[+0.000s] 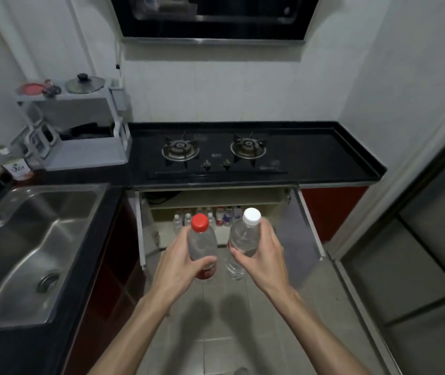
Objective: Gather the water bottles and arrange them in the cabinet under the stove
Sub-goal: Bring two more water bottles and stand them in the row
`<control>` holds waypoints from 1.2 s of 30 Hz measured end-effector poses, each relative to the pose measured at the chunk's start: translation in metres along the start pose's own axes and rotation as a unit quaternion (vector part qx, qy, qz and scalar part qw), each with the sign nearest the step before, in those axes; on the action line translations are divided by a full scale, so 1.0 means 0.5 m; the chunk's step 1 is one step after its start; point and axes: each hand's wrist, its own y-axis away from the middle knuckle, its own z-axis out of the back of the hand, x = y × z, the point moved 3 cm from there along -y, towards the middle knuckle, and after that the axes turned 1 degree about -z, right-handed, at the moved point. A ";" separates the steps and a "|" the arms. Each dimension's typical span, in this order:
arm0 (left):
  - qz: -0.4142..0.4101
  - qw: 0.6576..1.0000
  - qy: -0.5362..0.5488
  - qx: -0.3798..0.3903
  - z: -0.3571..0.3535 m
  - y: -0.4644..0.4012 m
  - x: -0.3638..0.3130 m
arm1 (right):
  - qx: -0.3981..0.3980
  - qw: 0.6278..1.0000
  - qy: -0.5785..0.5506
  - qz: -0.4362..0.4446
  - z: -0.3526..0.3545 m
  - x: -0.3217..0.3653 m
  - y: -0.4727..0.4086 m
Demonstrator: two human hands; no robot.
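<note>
Below the gas stove [213,154], the cabinet [217,212] is seen open, with a cluster of small water bottles [208,216] already stood at its back. Two more are held upright before it: a red-capped bottle [202,246] gripped by the left hand [180,262], a white-capped bottle [244,239] by the right hand [263,259]. Both remain to be shelved, so the task is judged partly done.

My left hand [180,262] grips a red-capped bottle [202,246]; my right hand [263,259] grips a white-capped bottle [244,239]. Both are upright before the open cabinet [278,196] under the stove [216,155], where more bottles [216,215] stand.
</note>
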 end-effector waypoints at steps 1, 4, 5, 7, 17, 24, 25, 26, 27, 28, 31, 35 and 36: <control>0.006 1.000 0.001 -0.001 -0.015 -0.036 -0.005 | 0.002 1.000 0.001 -0.002 0.007 -0.018 -0.036; 0.017 1.000 -0.004 -0.002 -0.060 -0.136 -0.022 | 0.002 1.000 -0.006 -0.010 0.020 -0.078 -0.132; 0.022 1.000 -0.003 -0.001 -0.074 -0.166 -0.023 | 0.006 1.000 -0.008 -0.012 0.020 -0.100 -0.161; 0.024 1.000 0.002 0.004 -0.105 -0.224 -0.016 | 0.020 1.000 -0.010 -0.018 0.016 -0.145 -0.214; 0.111 0.989 0.099 0.019 -0.372 -0.526 0.213 | 0.025 0.989 -0.043 -0.136 -0.211 -0.505 -0.418; 0.082 0.995 0.052 0.032 -0.662 -0.764 0.589 | 0.056 0.994 -0.030 -0.094 -0.531 -0.880 -0.544; 0.075 0.996 0.046 0.028 -0.702 -0.792 0.646 | 0.059 0.994 -0.029 -0.084 -0.574 -0.930 -0.562; 0.066 0.996 0.045 0.025 -0.743 -0.820 0.706 | 0.058 0.996 -0.024 -0.066 -0.618 -0.980 -0.582; 0.059 0.997 0.040 0.029 -0.783 -0.848 0.767 | 0.056 0.997 -0.015 -0.050 -0.661 -1.031 -0.595; 0.050 0.998 0.041 0.025 -0.821 -0.874 0.819 | 0.050 0.998 -0.001 -0.036 -0.701 -1.084 -0.608; 0.020 0.999 0.040 0.004 -0.915 -0.954 0.949 | 0.028 0.999 0.020 0.014 -0.807 -1.221 -0.647; -0.014 0.999 0.043 -0.007 -1.008 -1.053 1.068 | -0.010 0.997 0.039 0.071 -0.919 -1.358 -0.701; -0.017 0.999 0.046 -0.007 -1.025 -1.076 1.089 | -0.017 0.996 0.035 0.079 -0.944 -1.383 -0.713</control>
